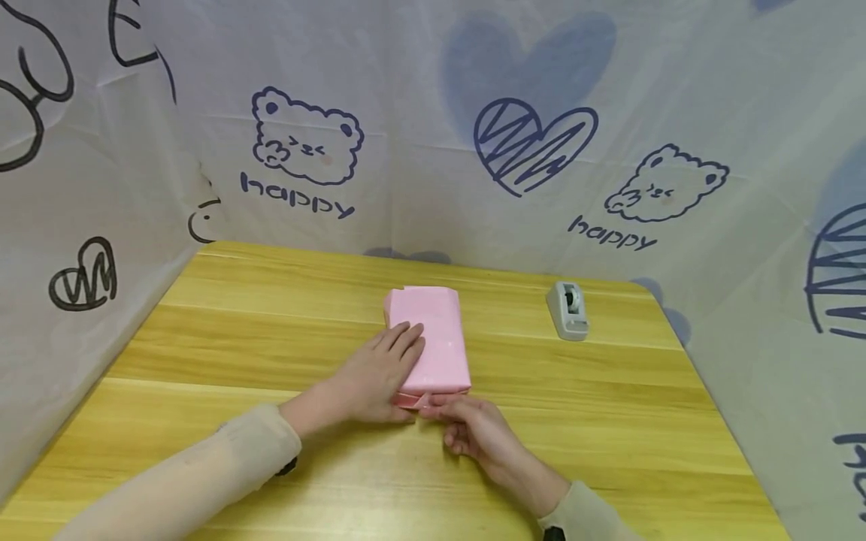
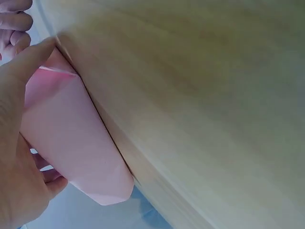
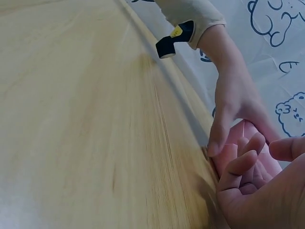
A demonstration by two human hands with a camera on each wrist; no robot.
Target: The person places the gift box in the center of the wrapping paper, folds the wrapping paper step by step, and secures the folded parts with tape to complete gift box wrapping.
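Observation:
A box-shaped package (image 1: 438,342) wrapped in pink paper lies on the table, its near end carrying a folded paper flap (image 1: 410,400). My left hand (image 1: 373,373) rests over its left side with the fingers stretched on the top face. In the left wrist view the left thumb (image 2: 35,58) touches the end fold. At that same near end my right hand (image 1: 485,434) pinches the flap between thumb and index finger, while its other fingers curl in. The fingertips partly cover the flap.
A grey tape dispenser (image 1: 568,311) stands at the back right of the wood-grain table (image 1: 284,338). Behind and beside the table hangs a pale cloth (image 1: 419,165) printed with bears and hearts.

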